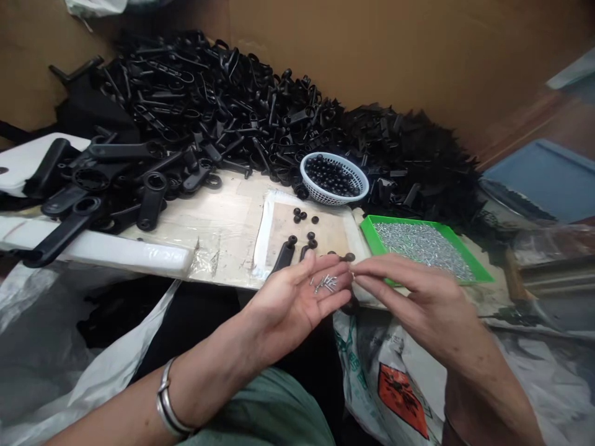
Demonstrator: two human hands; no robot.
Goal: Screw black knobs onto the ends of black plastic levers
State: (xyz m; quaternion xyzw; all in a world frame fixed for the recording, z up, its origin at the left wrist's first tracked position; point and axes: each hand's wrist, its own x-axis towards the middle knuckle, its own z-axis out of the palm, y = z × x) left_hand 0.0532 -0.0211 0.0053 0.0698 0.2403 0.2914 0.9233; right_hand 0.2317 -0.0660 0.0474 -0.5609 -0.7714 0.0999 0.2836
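My left hand (297, 300) is held palm up over the table's front edge, fingers stretched and slightly cupped. Several small silver screws (326, 284) lie loose in its palm. At its fingertips, my right hand (409, 291) is closed in a pinch of thumb and forefinger. A tiny metal screw (352, 274) shows between those tips, mostly hidden. Just beyond my left hand, black plastic handles (285, 253) with round black knobs (311, 236) at their ends lie on a pale mat (264, 238); my hands partly cover them. A few loose knobs (297, 217) lie farther back.
A light blue basket (332, 199) holds black knobs. To the right, a green tray (372, 238) holds many silver screws. Black plastic parts (209, 105) are heaped along the cardboard wall (395, 56). More handles (151, 201) lie at left. Plastic bags (390, 371) hang below the table edge.
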